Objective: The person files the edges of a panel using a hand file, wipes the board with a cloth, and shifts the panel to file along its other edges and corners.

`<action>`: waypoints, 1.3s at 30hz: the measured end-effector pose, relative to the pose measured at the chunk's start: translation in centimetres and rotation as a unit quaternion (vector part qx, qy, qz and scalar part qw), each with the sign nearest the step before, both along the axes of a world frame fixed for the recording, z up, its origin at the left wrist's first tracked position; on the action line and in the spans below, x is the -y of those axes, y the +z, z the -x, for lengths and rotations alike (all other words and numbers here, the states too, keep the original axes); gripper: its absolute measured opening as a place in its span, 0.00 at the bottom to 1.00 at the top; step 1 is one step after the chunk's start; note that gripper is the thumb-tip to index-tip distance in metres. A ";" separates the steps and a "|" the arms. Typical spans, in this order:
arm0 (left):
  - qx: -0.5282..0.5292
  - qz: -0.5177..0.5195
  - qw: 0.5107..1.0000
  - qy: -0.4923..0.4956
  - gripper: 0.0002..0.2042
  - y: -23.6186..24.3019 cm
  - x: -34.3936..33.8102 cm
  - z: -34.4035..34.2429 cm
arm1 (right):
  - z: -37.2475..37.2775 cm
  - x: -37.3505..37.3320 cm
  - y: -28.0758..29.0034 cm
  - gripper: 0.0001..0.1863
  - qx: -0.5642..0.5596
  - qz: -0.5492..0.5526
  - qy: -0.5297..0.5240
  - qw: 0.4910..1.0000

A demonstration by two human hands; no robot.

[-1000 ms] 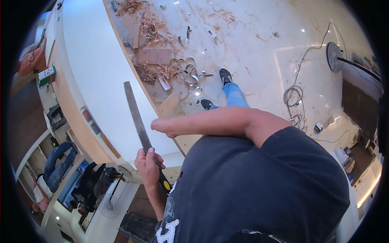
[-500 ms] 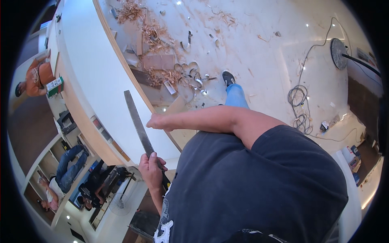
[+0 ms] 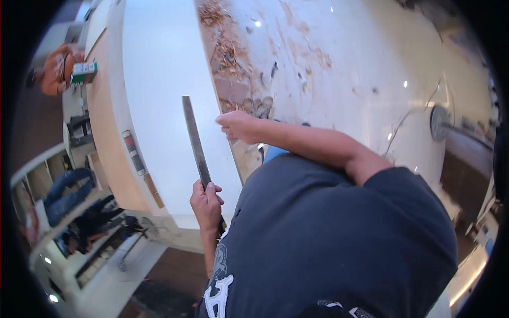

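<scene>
Over the white table (image 3: 161, 79): here's the long grey file (image 3: 195, 140), tip pointing forward; touching the top or not, can't tell.
Left hand (image 3: 207, 204): fingers clamped round the file's near end.
Right hand (image 3: 238, 126): up by the table's edge, fingers apart or together, can't tell.
Floor (image 3: 360, 58): wood shavings (image 3: 228, 47), scattered past that edge.

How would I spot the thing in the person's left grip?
Find the large white panel left of centre. At its near end, the left grip holds a long, flat, file-like metal bar. Unlike the shorter striped piece to its left, it's held.
</scene>
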State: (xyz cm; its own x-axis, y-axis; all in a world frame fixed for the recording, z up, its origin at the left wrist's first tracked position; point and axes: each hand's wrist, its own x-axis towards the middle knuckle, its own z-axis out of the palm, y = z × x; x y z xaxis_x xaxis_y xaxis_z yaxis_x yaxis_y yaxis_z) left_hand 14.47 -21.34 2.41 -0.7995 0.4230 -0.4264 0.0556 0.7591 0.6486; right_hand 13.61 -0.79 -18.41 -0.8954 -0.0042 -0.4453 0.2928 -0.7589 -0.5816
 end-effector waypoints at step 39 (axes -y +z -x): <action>0.117 0.284 0.921 -0.239 0.11 -0.2 -20.5 16.2 | 8.1 -10.9 -5.6 0.46 -0.003 -0.385 -0.044 0.922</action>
